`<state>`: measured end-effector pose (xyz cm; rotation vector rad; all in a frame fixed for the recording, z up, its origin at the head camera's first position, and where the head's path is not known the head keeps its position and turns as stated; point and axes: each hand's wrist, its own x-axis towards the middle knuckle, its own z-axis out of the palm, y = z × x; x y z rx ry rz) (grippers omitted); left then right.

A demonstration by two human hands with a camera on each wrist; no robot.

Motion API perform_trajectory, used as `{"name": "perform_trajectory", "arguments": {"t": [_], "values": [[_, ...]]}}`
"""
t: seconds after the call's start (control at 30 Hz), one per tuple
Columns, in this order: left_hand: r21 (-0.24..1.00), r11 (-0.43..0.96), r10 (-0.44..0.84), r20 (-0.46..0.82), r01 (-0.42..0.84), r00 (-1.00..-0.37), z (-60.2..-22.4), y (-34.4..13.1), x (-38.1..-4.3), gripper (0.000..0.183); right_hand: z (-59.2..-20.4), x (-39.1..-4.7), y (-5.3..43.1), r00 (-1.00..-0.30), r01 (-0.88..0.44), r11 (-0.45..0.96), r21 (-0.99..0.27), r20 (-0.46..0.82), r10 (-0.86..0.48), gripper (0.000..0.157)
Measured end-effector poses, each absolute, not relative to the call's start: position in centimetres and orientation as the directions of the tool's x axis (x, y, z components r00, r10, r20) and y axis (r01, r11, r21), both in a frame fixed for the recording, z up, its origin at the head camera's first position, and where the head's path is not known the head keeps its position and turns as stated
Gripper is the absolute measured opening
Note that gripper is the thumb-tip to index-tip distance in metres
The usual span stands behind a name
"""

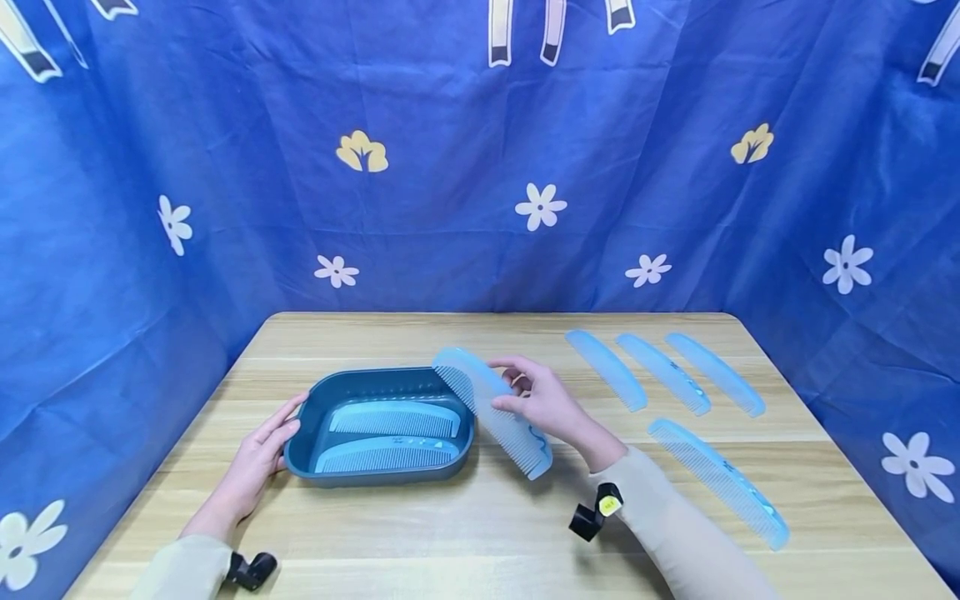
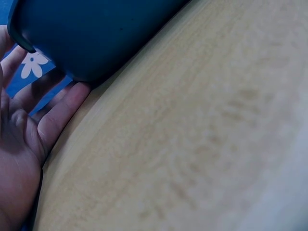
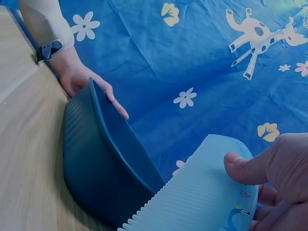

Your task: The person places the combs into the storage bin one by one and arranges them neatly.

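Observation:
My right hand (image 1: 546, 400) pinches a translucent blue comb (image 1: 480, 400) between thumb and fingers. The comb is tilted, its upper end overlapping the right rim of a dark teal basin (image 1: 378, 479) in the head view. In the right wrist view, the thumb (image 3: 243, 168) lies across the comb's face, teeth towards the basin. My left hand (image 1: 255, 462) rests against the basin's left end, fingers fairly straight and spread along its outer wall. Two blue combs, a back comb (image 1: 393, 417) and a front comb (image 1: 386, 454), lie side by side inside the basin.
On the table's right side, three blue combs lie slanted in a row at the back: a left one (image 1: 606, 368), a middle one (image 1: 663, 373) and a right one (image 1: 715, 373). Another comb (image 1: 716, 479) lies nearer the front. A blue patterned curtain (image 1: 450, 250) surrounds the wooden table (image 1: 420, 542).

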<state>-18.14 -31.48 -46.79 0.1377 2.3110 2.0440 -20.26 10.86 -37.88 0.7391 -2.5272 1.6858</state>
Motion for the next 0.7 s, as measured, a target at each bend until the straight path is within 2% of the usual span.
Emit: {"name": "perform_trajectory", "arguments": {"t": [0.4, 0.7], "values": [[0.994, 0.104, 0.103, 0.031, 0.042, -0.994, -46.8, -31.4, -18.1, 0.050, -34.3, -19.1, 8.5, -0.867, -0.402, 0.228, -0.887, 0.288, -0.406, 0.045], [0.994, 0.103, 0.100, 0.022, 0.032, -0.995, -46.9, -31.4, -18.1, 0.049, -36.6, -22.0, 6.5, -0.867, -0.419, 0.200, -0.886, 0.326, -0.376, 0.046]]}}
